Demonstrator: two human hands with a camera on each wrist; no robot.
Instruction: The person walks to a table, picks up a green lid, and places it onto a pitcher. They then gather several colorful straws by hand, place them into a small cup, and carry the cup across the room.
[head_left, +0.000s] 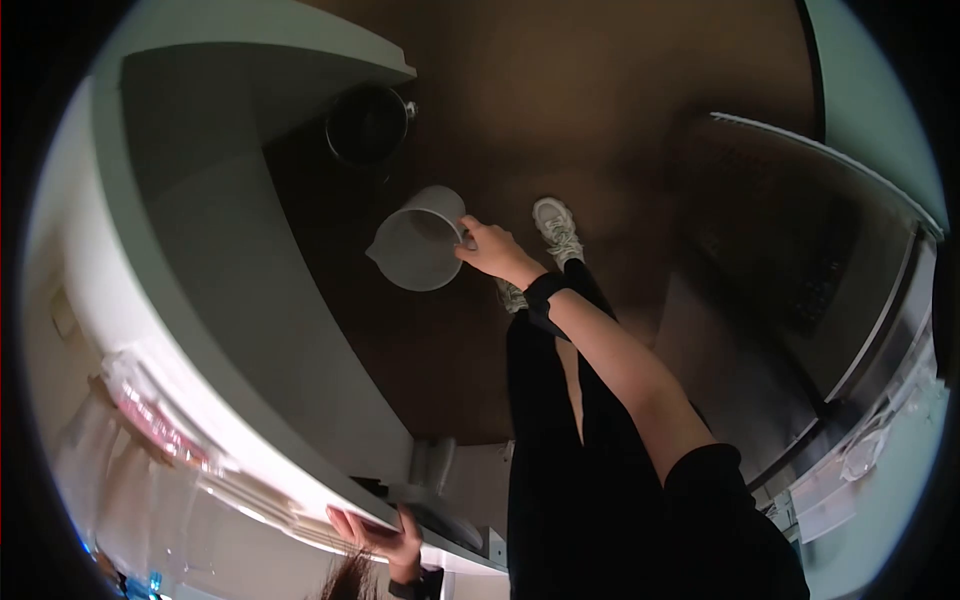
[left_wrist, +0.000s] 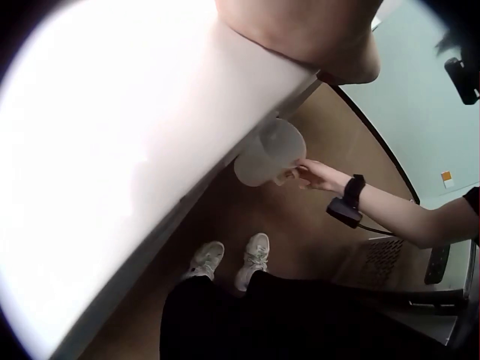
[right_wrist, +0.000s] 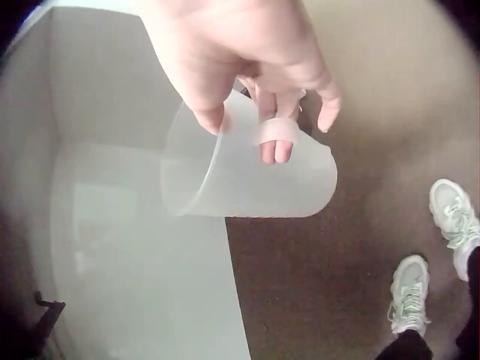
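A translucent plastic measuring jug [head_left: 425, 235] with a pouring spout hangs over the dark floor, beside the white counter's front. My right hand [head_left: 492, 247] holds it by the handle. In the right wrist view two fingers pass through the handle [right_wrist: 276, 132] while the thumb lies at the rim of the jug [right_wrist: 247, 176]. My left hand [head_left: 385, 540] rests at the edge of the white counter [head_left: 300, 490], thumb on one side and fingers on the other. The left wrist view shows part of that hand [left_wrist: 300, 30] on the counter's pale surface.
A dark round pot or bin [head_left: 368, 125] stands on the floor by the cabinet's far end. On the right is a dark glossy appliance [head_left: 790, 270]. Clear containers and a pink packet [head_left: 165, 420] lie along the counter at left. Pale sneakers [head_left: 556, 228] stand below.
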